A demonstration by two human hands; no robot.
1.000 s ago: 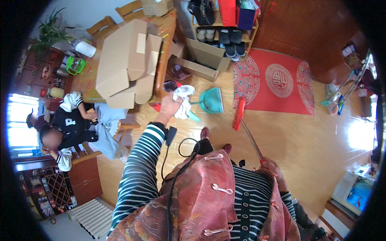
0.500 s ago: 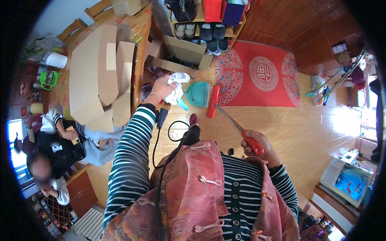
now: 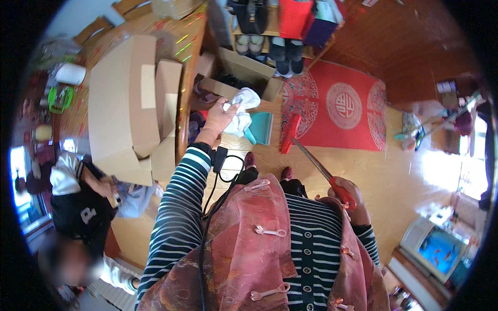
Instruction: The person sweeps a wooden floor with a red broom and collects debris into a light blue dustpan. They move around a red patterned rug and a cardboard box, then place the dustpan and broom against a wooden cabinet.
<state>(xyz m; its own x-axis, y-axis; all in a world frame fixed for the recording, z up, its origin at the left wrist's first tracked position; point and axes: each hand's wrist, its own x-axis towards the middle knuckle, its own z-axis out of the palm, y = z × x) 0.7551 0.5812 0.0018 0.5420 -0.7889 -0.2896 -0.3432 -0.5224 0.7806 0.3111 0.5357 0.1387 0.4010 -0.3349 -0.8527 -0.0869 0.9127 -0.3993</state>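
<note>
My left hand [image 3: 219, 118] is closed on a crumpled white cloth [image 3: 242, 114]. Right beside the cloth is a teal dustpan [image 3: 262, 128], its handle end partly hidden by it; whether my fingers also hold that handle I cannot tell. My right hand [image 3: 348, 196] grips the red handle of a long brush [image 3: 311, 155] with a metal shaft. The brush's red head [image 3: 291, 133] is at the near left edge of the red mat, to the right of the dustpan and apart from it.
A cardboard box [image 3: 124, 98] covers much of the table [image 3: 189, 78] at left; an open box [image 3: 246, 75] stands before a shoe rack [image 3: 270, 26]. The red mat [image 3: 358, 109] lies ahead on the wooden floor [image 3: 332, 150]. Another person [image 3: 78, 202] is at left, a fish tank [image 3: 433, 249] at right.
My right hand and the brush have shifted right, widening the gap to the dustpan. My second shoe has come into view. The other person has moved lower in the view.
</note>
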